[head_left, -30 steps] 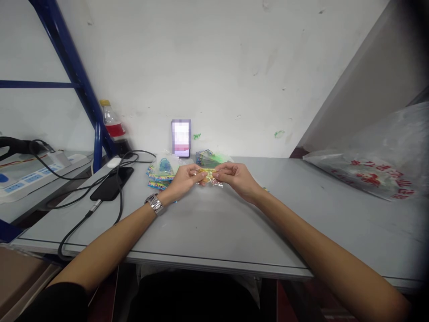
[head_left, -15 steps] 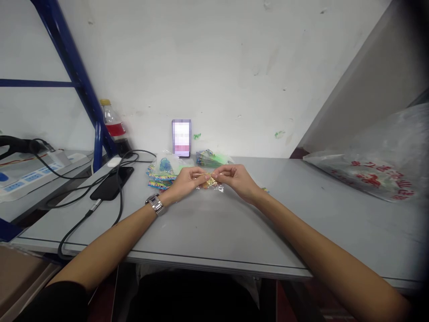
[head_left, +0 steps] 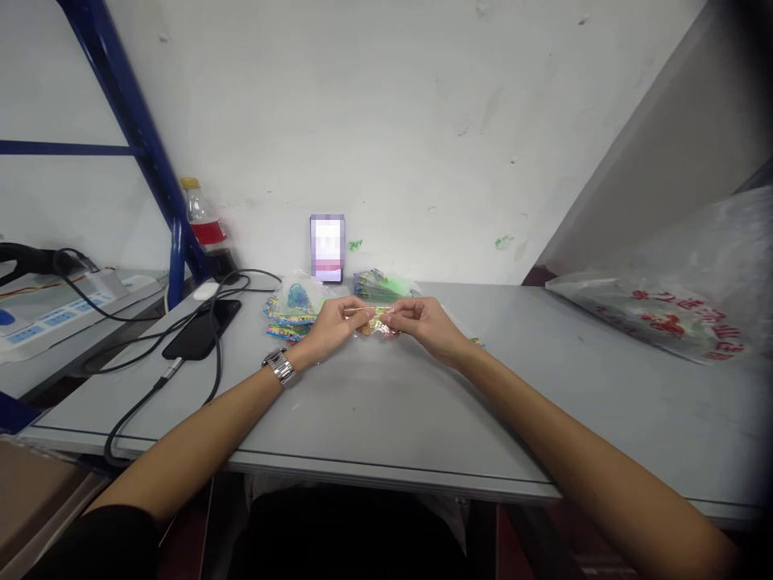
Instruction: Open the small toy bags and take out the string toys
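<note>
Head view shows both hands meeting over the far middle of a grey table (head_left: 386, 403). Left hand (head_left: 335, 322) and right hand (head_left: 423, 322) each pinch one end of a small clear packet (head_left: 378, 321) with yellow and pink contents, fingers closed on it, and hold it just above the tabletop between them. What is inside the packet is too small to tell. A metal watch (head_left: 279, 367) sits on the left wrist.

Around the packet, at 10 o'clock from it and just beside the left hand, lies a pile of colourful packets (head_left: 291, 310), some blue and patterned. At 12 o'clock, just behind the fingers, lies a second pile of green packets (head_left: 380, 286). Between the two piles and further back, a phone (head_left: 327, 248) stands upright against the white wall, its screen lit.

At 9 o'clock, well apart from the hands, a black phone (head_left: 202, 330) lies flat with a black cable (head_left: 150, 387) looping round it towards the table's near edge. A white mouse (head_left: 206, 292) sits behind it. At 10 o'clock a bottle (head_left: 202, 221) with a yellow cap and red label stands by a blue rack (head_left: 130, 121). A power strip (head_left: 42, 318) lies on the neighbouring surface to the far left.

At 3 o'clock, far off, a large plastic bag (head_left: 682, 298) with red print rests on the table's right end. Nothing lies between the hands and the person.
</note>
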A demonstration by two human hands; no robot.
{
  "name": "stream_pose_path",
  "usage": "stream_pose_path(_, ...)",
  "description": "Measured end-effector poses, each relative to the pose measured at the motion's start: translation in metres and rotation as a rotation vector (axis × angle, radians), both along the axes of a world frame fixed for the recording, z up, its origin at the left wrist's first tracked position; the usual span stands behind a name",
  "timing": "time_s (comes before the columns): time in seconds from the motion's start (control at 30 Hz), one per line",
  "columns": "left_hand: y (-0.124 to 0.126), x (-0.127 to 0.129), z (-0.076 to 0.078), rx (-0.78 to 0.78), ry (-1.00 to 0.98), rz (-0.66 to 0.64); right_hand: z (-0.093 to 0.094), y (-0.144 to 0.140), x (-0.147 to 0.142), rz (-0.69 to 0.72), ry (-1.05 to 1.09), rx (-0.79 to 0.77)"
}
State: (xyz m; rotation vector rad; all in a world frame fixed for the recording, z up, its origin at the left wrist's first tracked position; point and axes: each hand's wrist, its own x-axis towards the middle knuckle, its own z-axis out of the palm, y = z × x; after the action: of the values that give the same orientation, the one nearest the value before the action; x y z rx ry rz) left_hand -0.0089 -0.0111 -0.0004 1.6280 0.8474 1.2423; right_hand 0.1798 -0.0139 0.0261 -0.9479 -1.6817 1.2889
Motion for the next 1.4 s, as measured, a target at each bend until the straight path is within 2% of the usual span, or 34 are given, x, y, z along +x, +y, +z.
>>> stream_pose_path(0.2,0.0,0.001,0.0,-0.112,-0.018,0.0,-0.001,0.003,0.001,-0.076,0.051,0.005)
stream_pose_path(0.37,0.0,0.0,0.0,-0.11,-0.034,0.001,-0.002,0.004,0.001,-0.106,0.06,0.028)
stream_pose_path(0.53,0.004,0.0,-0.003,-0.105,-0.073,0.042,-0.004,0.006,0.001,-0.214,0.046,0.082)
stream_pose_path(0.67,0.003,0.001,-0.001,-0.109,-0.057,0.064,-0.008,0.015,0.004,-0.379,0.04,0.133)
stream_pose_path(0.83,0.002,0.0,0.001,-0.114,-0.035,0.076,-0.012,0.028,0.015,-0.705,-0.016,0.116)
stream_pose_path(0.9,0.002,0.0,0.0,-0.112,-0.008,0.066,-0.014,0.031,0.019,-0.754,-0.071,0.095)
stream_pose_path(0.97,0.002,-0.001,-0.001,-0.093,0.044,0.053,-0.016,0.033,0.021,-0.737,-0.099,0.068)
stream_pose_path(1.07,0.0,-0.002,-0.003,0.027,0.214,0.061,-0.018,0.032,0.018,-0.667,-0.076,0.02)
stream_pose_path(1.13,-0.005,-0.001,-0.003,0.202,0.407,0.074,-0.016,0.028,0.012,-0.622,-0.024,-0.007)
stream_pose_path(1.2,-0.012,0.002,-0.002,0.423,0.621,0.04,-0.013,0.021,0.005,-0.566,0.059,-0.074)
stream_pose_path(1.27,-0.019,0.005,-0.001,0.575,0.768,0.012,-0.009,0.012,-0.001,-0.503,0.146,-0.148)
stream_pose_path(1.4,-0.026,0.012,0.001,0.665,0.949,-0.096,-0.002,0.0,-0.009,-0.405,0.276,-0.251)
